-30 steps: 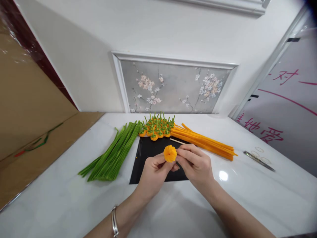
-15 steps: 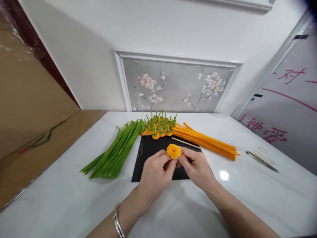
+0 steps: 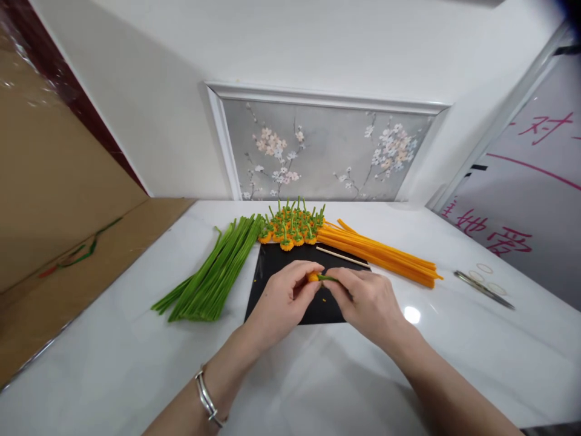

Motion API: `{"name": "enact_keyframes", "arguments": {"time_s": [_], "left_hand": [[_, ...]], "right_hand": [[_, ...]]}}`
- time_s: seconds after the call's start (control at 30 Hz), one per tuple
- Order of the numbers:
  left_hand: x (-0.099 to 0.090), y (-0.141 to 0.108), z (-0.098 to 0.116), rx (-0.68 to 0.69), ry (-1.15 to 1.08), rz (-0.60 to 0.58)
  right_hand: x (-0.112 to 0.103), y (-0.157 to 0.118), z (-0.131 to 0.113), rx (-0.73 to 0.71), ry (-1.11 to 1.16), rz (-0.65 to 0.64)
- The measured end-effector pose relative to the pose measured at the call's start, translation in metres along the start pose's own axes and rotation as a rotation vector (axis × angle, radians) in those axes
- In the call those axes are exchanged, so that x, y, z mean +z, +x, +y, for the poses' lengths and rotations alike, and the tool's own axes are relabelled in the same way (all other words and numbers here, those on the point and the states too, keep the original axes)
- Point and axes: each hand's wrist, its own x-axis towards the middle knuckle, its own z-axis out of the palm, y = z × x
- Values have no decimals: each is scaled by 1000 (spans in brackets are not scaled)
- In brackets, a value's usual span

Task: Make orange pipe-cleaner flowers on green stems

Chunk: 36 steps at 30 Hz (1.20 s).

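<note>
Between the fingertips of my left hand (image 3: 284, 297) is a small orange flower (image 3: 313, 277), partly covered by the fingers. My right hand (image 3: 365, 300) pinches the green stem (image 3: 327, 278) that comes out of its right side. Both hands are closed, over a black mat (image 3: 275, 257). Behind the mat stand several finished orange pieces (image 3: 287, 244) with green stems pointing up. A bundle of green fuzzy sticks (image 3: 215, 275) lies to the left, and a bundle of orange ones (image 3: 385, 254) to the right. A thin pale stick (image 3: 342, 257) rests at the mat's back edge.
Tweezers or scissors, a slim metal tool (image 3: 483, 289), lie on the white table (image 3: 454, 363) at the right, beside thin rings (image 3: 484, 267). Cardboard (image 3: 59, 230) borders the left side. A wall with a framed floral panel (image 3: 322, 151) rises behind.
The orange flower has turned from facing the camera to lying sideways, and its green stem now shows in my right fingers. The view has shifted slightly.
</note>
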Motion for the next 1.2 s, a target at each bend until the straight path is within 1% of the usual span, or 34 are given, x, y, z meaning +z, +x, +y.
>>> {"name": "enact_keyframes", "arguments": {"time_s": [0.1,0.23,0.33,0.43,0.6,0.8,0.87,0.97,1.03,1.1,1.2], "left_hand": [[1,3,-1,-107,-92,12],[1,6,1,-270,-341,59],[1,7,2,-344,-483,57],[2,6,2,-353,-486,15],[3,4,-3,-287,-386,-75],[3,5,-7,-294,-406,-108],[3,6,-9,-268,-386,-112],[4,8,-13,-208,-375,-75],[6,9,-17,-210,-400,-22],[8,10,-20,-264,-495,24],[7,14,-21,-410,-769,77]], "right_hand": [[-4,1,0,21,45,-39],[-8,2,0,10,110,-38],[-9,3,-1,7,139,-69],[-9,4,-1,22,135,-75],[-5,3,1,58,160,-71],[-4,5,9,57,324,-124],[-6,7,10,50,390,-143],[-7,8,13,32,436,-162],[-3,7,15,12,442,-155],[4,6,17,-21,421,-140],[14,3,22,-114,311,-114]]}}
